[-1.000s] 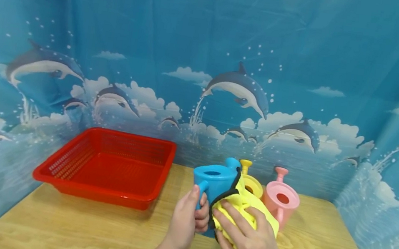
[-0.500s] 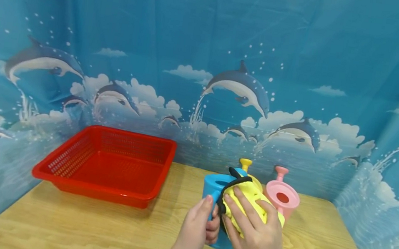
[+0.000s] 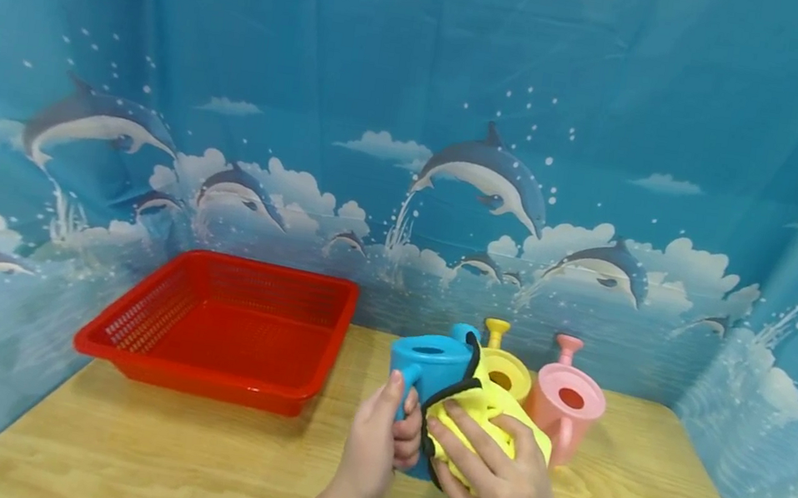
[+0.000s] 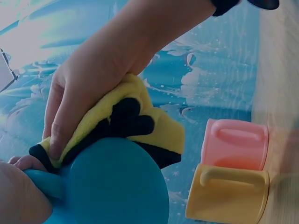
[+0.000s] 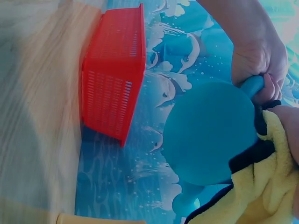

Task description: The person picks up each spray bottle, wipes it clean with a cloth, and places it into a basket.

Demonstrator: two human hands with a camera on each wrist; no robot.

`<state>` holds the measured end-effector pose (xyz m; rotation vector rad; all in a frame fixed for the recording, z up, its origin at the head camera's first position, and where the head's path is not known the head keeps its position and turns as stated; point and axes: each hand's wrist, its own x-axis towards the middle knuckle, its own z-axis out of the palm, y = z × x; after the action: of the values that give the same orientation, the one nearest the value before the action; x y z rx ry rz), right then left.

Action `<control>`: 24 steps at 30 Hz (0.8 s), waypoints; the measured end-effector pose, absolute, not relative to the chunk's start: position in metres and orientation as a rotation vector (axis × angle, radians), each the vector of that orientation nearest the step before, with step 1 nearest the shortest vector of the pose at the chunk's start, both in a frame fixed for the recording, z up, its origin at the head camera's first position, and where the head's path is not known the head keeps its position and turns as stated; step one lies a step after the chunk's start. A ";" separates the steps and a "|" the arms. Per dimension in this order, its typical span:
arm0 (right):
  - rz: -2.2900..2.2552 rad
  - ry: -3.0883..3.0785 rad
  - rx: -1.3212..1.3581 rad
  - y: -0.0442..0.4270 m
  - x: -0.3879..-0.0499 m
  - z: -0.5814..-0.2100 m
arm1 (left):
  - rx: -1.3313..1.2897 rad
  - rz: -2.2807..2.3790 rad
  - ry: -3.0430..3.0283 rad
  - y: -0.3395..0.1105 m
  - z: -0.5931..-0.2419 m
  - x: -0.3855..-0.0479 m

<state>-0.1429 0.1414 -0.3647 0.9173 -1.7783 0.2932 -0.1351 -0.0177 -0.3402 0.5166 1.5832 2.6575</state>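
My left hand (image 3: pixel 378 435) grips the handle of a blue toy watering can (image 3: pixel 434 371), thumb up along it. The can is lifted off the table; both wrist views show its round underside. My right hand (image 3: pixel 507 486) holds a bunched yellow cloth (image 3: pixel 518 408) with black edging against the can's right side, fingers spread over the folds. In the left wrist view the cloth (image 4: pixel 166 130) wraps partly around the can (image 4: pixel 121 182). Behind the cloth stand a yellow watering can (image 3: pixel 513 372), partly hidden, and a pink watering can (image 3: pixel 549 416), both upright on the table.
A red plastic basket (image 3: pixel 214 386) with perforated walls sits at the table's back left. The wooden table (image 3: pixel 190 457) is enclosed by a blue dolphin-print curtain (image 3: pixel 364 51) at the back and both sides.
The blue can, both hands and the cloth dipped right and down half a second ago, then came back up and left. The cloth now covers less of the can's top. The grips look the same.
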 end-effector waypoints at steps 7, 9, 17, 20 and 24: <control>0.227 -1.801 0.966 0.136 -0.141 -0.371 | 0.498 2.750 1.496 -0.029 -0.339 -0.145; 0.212 -1.792 0.973 0.135 -0.141 -0.372 | 0.470 2.764 1.480 -0.032 -0.338 -0.147; 0.254 -1.798 0.952 0.132 -0.138 -0.371 | 0.542 2.756 1.432 -0.036 -0.339 -0.148; 0.274 -1.804 0.946 0.133 -0.139 -0.367 | 0.584 2.742 1.440 -0.033 -0.340 -0.147; 0.323 -1.788 0.922 0.134 -0.143 -0.361 | 0.608 2.705 1.470 -0.028 -0.341 -0.144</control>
<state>-0.1432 0.1344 -0.3610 0.9216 -1.7878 0.3233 -0.1440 -0.0281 -0.3407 0.6082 1.4699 2.7052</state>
